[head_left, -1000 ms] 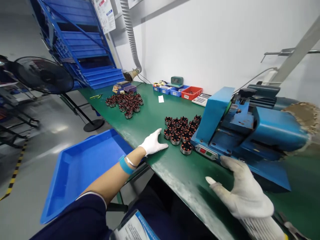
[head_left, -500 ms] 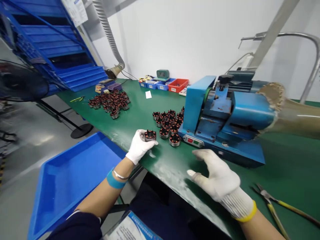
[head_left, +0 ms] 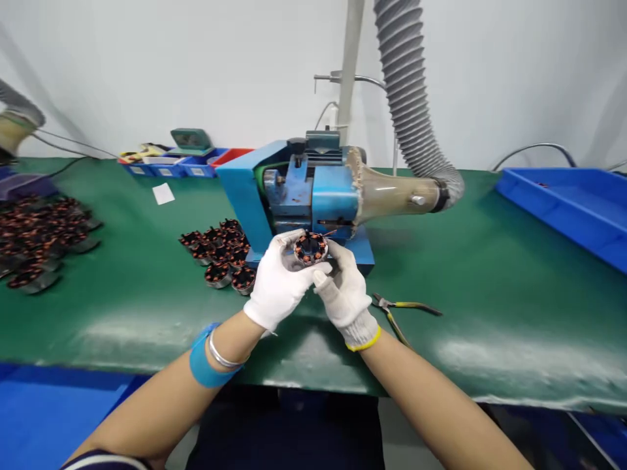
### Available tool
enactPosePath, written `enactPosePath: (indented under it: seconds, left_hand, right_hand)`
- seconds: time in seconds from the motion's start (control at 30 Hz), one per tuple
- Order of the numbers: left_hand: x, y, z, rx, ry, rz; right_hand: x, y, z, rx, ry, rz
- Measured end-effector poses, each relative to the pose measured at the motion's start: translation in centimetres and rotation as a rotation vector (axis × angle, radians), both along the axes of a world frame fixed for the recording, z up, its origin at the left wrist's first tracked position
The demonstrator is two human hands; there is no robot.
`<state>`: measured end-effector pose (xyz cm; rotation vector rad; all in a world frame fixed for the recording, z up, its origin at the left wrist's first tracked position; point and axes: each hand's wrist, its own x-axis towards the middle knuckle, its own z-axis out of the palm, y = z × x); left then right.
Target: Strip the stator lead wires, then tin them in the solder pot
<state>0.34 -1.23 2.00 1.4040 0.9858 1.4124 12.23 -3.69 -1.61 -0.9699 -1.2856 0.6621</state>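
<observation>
A motor stator (head_left: pixel 310 249), a round metal ring with copper windings and black insulation, is held up between my two gloved hands. My left hand (head_left: pixel 284 277) grips it from the left, thumb along its near side. From the right, my right hand (head_left: pixel 345 284) has its fingers and thumb closed around the same stator. Just behind the hands stands a blue bench machine (head_left: pixel 313 189) with a motor and a duct. More stators (head_left: pixel 219 274) cluster left of the machine's base, near my left hand.
Cutting pliers (head_left: pixel 392 305) lie right of my hands. A large pile of stators (head_left: pixel 44 235) covers the far left. Small parts bins (head_left: pixel 189 166) and a white paper (head_left: pixel 163 194) are behind. At the right is a blue tray (head_left: pixel 563 202); a grey hose (head_left: pixel 404 85) drops to the machine.
My left hand took a stator from the near cluster and carried it right, in front of the machine. My right hand has closed on it too. The view has swung right.
</observation>
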Motion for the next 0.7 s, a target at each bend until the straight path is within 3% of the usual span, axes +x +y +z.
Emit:
enactPosePath:
  seconds: [0.1,0.23,0.33,0.47,0.7]
  left_hand:
    - [0.5,0.4,-0.9,0.090,0.128,0.033]
    - [0.4,0.6,-1.7,0.215,0.265,0.097]
    - [0.7,0.7,-1.2,0.177,0.289,0.098]
    - [1.3,1.4,-0.7,0.179,0.343,0.149]
    - [2.6,1.9,0.1,0.152,0.358,0.261]
  right_hand:
    - [0.7,0.3,0.5,0.059,-0.050,-0.088]
    - [0.9,0.7,0.6,-0.028,0.000,-0.007]
    - [0.7,1.1,0.3,-0.090,0.067,0.008]
    - [0.7,1.8,0.4,-0.173,0.071,-0.078]
    - [1.6,2.1,3.5,-0.272,0.035,-0.093]
